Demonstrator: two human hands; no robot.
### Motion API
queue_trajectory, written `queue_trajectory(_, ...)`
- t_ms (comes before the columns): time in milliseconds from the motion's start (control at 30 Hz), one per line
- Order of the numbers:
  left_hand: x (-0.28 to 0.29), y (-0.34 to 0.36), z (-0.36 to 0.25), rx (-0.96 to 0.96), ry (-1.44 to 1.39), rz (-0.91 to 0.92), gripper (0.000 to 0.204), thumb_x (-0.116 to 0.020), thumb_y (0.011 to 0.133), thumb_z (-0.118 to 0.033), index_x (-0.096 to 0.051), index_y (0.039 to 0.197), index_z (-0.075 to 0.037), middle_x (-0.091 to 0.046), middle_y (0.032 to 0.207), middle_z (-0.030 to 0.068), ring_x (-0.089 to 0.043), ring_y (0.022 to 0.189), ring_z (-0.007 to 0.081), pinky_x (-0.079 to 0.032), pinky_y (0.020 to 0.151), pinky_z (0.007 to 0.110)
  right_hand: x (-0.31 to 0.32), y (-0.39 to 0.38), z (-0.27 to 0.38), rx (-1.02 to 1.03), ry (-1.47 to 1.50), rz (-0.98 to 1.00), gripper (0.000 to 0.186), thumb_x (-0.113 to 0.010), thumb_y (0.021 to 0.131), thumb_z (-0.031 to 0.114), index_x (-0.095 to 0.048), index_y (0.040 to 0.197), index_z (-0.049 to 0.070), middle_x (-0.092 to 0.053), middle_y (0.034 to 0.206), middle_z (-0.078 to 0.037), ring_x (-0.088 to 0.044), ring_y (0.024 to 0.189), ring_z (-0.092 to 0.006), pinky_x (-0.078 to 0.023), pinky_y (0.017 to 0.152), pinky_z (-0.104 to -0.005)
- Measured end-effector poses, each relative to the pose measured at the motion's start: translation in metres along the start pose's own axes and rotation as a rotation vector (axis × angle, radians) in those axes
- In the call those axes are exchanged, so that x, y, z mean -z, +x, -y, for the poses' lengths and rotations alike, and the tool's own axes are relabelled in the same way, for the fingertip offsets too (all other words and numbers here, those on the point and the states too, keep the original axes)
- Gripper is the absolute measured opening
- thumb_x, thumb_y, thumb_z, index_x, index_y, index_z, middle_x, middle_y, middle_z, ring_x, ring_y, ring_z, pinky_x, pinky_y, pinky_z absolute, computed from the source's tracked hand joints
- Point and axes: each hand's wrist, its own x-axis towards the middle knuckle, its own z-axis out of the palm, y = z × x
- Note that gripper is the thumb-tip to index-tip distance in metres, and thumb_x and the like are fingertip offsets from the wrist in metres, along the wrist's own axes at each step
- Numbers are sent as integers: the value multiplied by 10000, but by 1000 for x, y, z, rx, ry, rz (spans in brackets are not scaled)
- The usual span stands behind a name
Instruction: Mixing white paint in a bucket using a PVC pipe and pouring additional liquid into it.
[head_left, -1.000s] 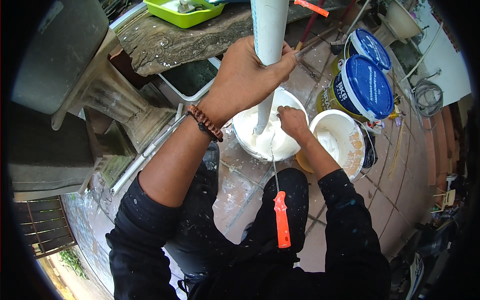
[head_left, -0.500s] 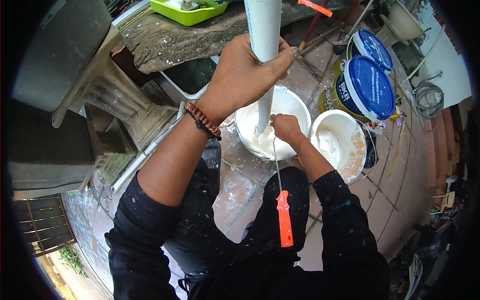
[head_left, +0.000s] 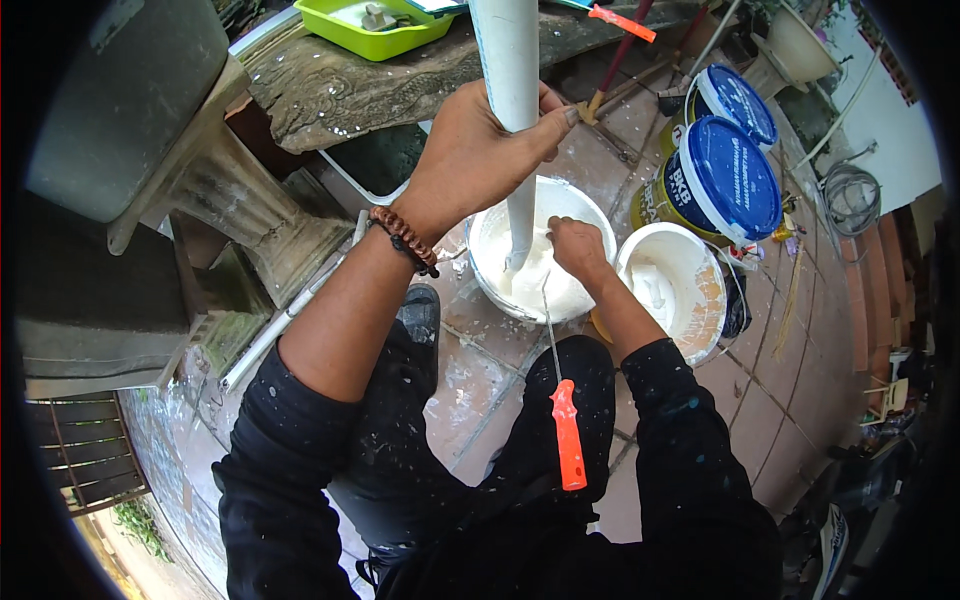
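Note:
My left hand [head_left: 490, 150] wraps round a long white pipe [head_left: 512, 70], held upright and slightly tilted. The pipe's lower end stands inside a white bucket [head_left: 478, 250] with thick white paint [head_left: 563, 290] in it. Over the bucket's right side hovers my right hand [head_left: 578, 245], its fingers curled together; anything in them is hidden. A paint roller frame [head_left: 567, 430] with an orange handle rests by my right thigh, its thin metal rod reaching over the bucket's near rim. The rod's tip lies just below my right fingers, apart from them.
A second white bucket [head_left: 712, 285], smeared with paint, stands close on the right. Beyond it are two blue-lidded paint pails [head_left: 735, 180]. A green tray [head_left: 375, 40] sits on a wooden slab [head_left: 330, 100]. Stone pedestals [head_left: 240, 210] and another white pipe [head_left: 285, 320] flank the left.
My right hand has risen slightly, leaving a gap to the roller frame's rod. My left hand and the pipe have shifted a little to the left.

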Motion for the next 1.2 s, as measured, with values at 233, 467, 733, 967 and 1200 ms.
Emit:
queue_trajectory(233, 5, -2, -1, 21, -7, 7, 218, -790, 982, -217, -730, 1055, -21, -742, 901, 33, -718, 826, 103, -580, 760, 272, -5, 0, -4, -71, -54, 20, 187, -678, 971, 184, -688, 1070, 25, -752, 954, -218, -750, 928, -392, -577, 825, -509)
queue_trajectory(467, -2, -4, 28, 126, 169, 79, 242, -825, 910, -223, -758, 1054, -41, -772, 933, 43, -739, 895, 135, -592, 838, 310, 80, 19, 30, -160, 92, 39, 212, -727, 940, 221, -721, 1004, 19, -768, 928, -220, -754, 935, -405, -581, 847, -511)
queue_trajectory(733, -29, -7, 79, 159, 444, 192, 315, -837, 767, -351, -848, 955, -99, -795, 913, 169, -779, 862, 334, -600, 808, 426, 137, 10, 50, -203, 249, -60, 208, -755, 925, 197, -739, 1043, 27, -779, 960, -192, -750, 957, -400, -582, 858, -499)
queue_trajectory(967, -51, -5, 90, 173, 522, 174, 449, -884, 746, -353, -786, 1057, -45, -784, 936, 212, -769, 911, 387, -608, 822, 446, 142, 3, 55, -190, 414, -163, 184, -762, 894, 101, -731, 1038, -8, -776, 963, -211, -756, 940, -396, -584, 854, -490)
queue_trajectory(1200, -58, -7, 89, 207, 559, 168, 408, -891, 746, -342, -800, 986, -26, -784, 931, 216, -776, 899, 376, -608, 817, 452, 131, -11, 56, -273, 663, -278, 209, -759, 889, 55, -748, 1083, -21, -782, 952, -193, -775, 879, -335, -597, 827, -426)
